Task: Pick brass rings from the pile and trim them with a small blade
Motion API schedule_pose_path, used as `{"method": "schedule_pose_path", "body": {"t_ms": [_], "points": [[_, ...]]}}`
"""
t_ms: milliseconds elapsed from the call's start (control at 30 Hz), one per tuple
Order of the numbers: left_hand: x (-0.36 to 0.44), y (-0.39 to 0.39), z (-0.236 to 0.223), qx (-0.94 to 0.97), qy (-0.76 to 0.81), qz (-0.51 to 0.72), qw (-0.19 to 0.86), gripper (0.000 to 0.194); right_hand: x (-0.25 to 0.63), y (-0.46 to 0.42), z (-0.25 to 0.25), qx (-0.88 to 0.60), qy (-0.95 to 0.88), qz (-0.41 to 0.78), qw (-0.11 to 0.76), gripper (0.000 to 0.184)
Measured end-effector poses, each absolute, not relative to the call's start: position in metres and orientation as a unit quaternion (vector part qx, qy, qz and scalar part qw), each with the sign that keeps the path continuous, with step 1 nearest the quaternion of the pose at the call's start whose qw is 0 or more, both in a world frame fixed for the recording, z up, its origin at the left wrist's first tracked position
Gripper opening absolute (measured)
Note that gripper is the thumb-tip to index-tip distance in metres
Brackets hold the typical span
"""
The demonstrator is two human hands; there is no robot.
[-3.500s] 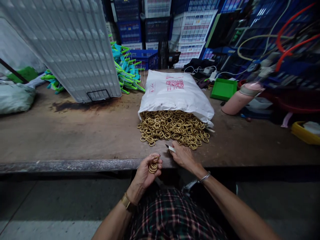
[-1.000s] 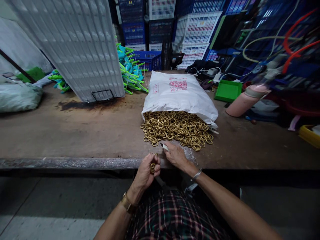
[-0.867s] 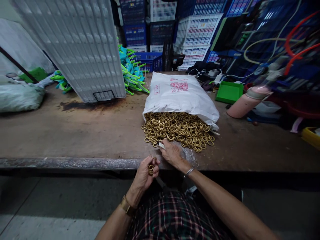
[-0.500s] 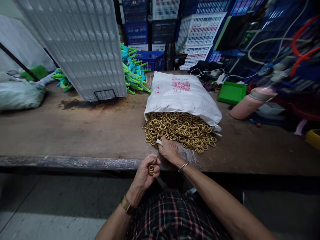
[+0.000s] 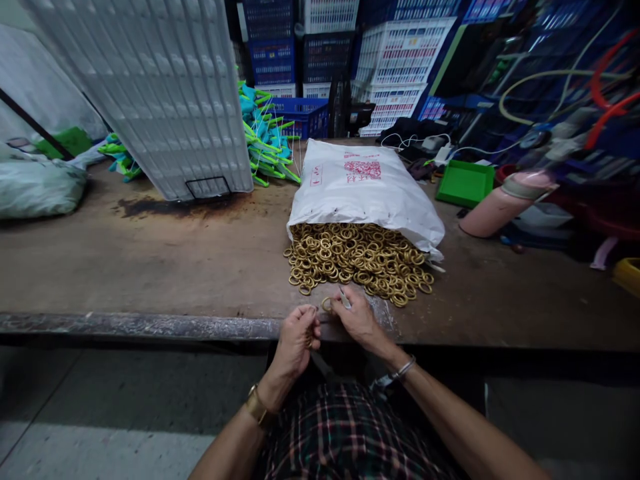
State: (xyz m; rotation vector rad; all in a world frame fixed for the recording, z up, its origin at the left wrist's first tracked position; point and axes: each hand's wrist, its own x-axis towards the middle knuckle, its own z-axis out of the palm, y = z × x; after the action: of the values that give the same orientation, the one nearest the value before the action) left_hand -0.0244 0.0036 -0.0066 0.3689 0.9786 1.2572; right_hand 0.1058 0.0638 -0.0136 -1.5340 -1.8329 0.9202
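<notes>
A heap of gold-coloured rings [image 5: 350,257] spills from the mouth of a white sack [image 5: 367,183] with red print. Just in front of the heap, my right hand [image 5: 357,320] pinches one gold ring [image 5: 327,305] between thumb and finger. A small whitish piece [image 5: 345,297] also shows at its fingers; its kind I cannot make out. My left hand [image 5: 296,340], closed at the table's front edge, holds gold rings that are mostly hidden by its curled fingers. The two hands are close together, with the pinched ring between them.
A tall ribbed translucent panel [image 5: 150,100] stands at the left of the wooden table [image 5: 200,267]. Green and turquoise plastic pieces [image 5: 270,143] lie behind it. A green tray [image 5: 465,183] and a pink cylinder [image 5: 495,210] are on the right. Stacked crates [image 5: 400,57] fill the back.
My right hand has drawn back from the heap toward me and right, now with a ring at its fingertips. My left hand has turned, so its rings show less.
</notes>
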Motion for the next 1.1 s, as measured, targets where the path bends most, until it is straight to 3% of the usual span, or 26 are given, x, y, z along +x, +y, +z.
{"method": "schedule_pose_path", "body": {"t_ms": [100,300,567,867,1100], "points": [[-0.017,0.004,-0.009,0.217,0.488,0.542,0.649,0.038,0.107,0.050,-0.012,-0.549,-0.665,0.401,0.309,0.011],[-0.015,0.003,-0.012,0.294,0.525,0.499,0.624,0.031,0.108,0.045,-0.011,-0.537,-0.641,0.453,0.309,0.013],[-0.014,0.003,-0.004,0.473,0.564,0.492,0.464,0.021,0.111,0.050,-0.014,-0.524,-0.674,0.440,0.278,0.024],[-0.015,0.003,-0.009,0.331,0.501,0.442,0.667,0.031,0.111,0.049,-0.014,-0.526,-0.666,0.450,0.279,0.025],[-0.015,0.002,-0.012,0.297,0.463,0.460,0.698,0.031,0.111,0.050,-0.016,-0.515,-0.665,0.462,0.281,0.026]]}}
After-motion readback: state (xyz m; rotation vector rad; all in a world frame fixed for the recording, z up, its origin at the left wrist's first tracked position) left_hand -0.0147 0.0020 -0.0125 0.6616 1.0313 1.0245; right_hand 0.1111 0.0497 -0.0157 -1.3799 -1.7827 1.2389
